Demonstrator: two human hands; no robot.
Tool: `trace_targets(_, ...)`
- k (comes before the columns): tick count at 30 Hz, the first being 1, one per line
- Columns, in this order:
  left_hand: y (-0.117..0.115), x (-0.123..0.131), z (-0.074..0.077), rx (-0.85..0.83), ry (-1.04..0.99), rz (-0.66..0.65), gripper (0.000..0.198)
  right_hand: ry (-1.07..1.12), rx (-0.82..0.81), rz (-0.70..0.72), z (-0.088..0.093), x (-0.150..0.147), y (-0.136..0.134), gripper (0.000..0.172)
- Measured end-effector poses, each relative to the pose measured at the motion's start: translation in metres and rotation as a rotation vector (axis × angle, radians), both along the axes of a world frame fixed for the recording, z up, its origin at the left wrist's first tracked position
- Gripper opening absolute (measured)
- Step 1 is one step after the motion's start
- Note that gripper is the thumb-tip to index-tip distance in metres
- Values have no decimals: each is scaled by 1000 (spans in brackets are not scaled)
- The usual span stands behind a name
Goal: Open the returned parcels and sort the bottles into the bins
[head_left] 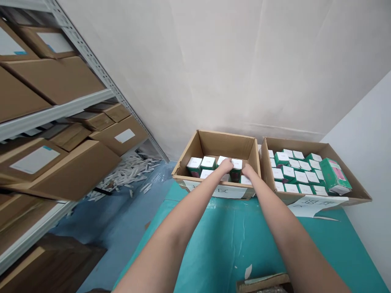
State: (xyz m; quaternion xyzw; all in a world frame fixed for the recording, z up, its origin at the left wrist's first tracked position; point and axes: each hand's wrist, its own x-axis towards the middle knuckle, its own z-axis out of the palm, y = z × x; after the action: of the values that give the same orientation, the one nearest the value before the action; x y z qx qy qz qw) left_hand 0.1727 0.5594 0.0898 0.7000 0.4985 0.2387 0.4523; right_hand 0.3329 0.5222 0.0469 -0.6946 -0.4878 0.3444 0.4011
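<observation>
Both my arms reach into an open cardboard carton (195, 143) on a teal table (232, 244). Inside it stand several small green boxes with white tops (208, 162). My left hand (225, 165) and my right hand (248, 170) close from either side on one small white-topped box (236, 167) in the carton's near row. The fingers of both hands curl around it and are partly hidden by the carton's front wall.
A second open carton (345, 156) to the right holds several of the same green boxes, one lying tilted on top (335, 176). Metal shelving (55, 110) with brown cartons fills the left. White scraps (128, 175) litter the blue floor. A pale wall stands behind.
</observation>
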Motion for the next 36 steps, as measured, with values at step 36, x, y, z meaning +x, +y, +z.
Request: trace_targets(36, -509, -38, -57, -733, -210, 343, 74, 298, -247, -309, -34, 43, -504, 68)
